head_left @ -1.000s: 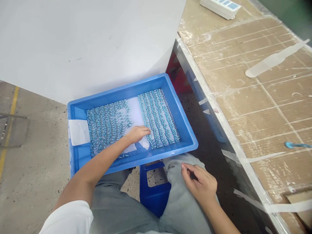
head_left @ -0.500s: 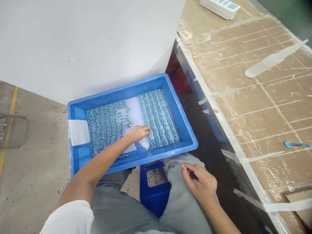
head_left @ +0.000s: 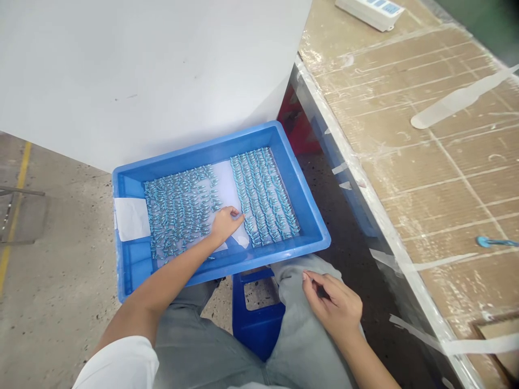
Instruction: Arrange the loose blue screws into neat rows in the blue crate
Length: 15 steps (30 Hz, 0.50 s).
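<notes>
A blue plastic bin (head_left: 227,273) holds small blue-and-silver pieces laid in rows, a left group (head_left: 178,202) and a right group (head_left: 265,194). Between the groups lies a white sheet (head_left: 226,186). My left hand (head_left: 226,222) is over this strip, thumb and fingertips drawn together beside the right group's left edge; anything held there is too small to make out. Above my right knee, outside the bin, is my right hand (head_left: 334,303). Its thumb and forefinger are pinched, and I cannot see what, if anything, sits between the tips.
A cardboard-covered table (head_left: 438,173) runs along the right, with a white power strip (head_left: 371,12) and a blue stick-like item (head_left: 497,241) on it. A white panel (head_left: 154,75) stands behind the bin. A blue stool (head_left: 257,324) shows between my knees.
My left hand has drawn slightly back to the left from the right group, and its fingers are bent differently. My right hand keeps its pinch over the knee. The view has shifted slightly.
</notes>
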Motion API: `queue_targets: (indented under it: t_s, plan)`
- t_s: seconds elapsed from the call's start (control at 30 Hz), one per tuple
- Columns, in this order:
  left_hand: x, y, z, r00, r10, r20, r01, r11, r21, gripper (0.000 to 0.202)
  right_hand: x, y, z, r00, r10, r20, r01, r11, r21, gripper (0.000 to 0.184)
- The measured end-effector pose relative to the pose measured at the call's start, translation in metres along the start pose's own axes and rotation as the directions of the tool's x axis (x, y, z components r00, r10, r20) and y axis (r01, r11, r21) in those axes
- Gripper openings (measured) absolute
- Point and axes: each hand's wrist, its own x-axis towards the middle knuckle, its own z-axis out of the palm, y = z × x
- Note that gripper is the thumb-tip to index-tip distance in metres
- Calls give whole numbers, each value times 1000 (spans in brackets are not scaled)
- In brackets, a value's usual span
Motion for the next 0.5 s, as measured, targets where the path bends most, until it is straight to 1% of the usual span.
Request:
queue_targets:
  t_s: [0.07, 0.17, 0.33, 0.5]
  plan:
    - [0, 5, 2, 998, -68, 10, 68, 998, -5, 24, -1, 1, 0, 1000, 4, 4, -4, 1000, -5, 14]
    - [1, 11, 2, 992, -127, 21, 126, 992, 8, 27, -2, 1, 0, 1000, 16, 10, -15, 1000, -6, 14]
    - [5, 14, 4, 986, -158, 46, 157, 987, 20, 25, 1, 1, 0, 1000, 16, 1, -16, 1000, 1, 14]
    - [6, 15, 5, 986, -154, 59, 154, 988, 11, 23, 1, 1, -2, 1000, 15, -3, -15, 1000, 9, 15]
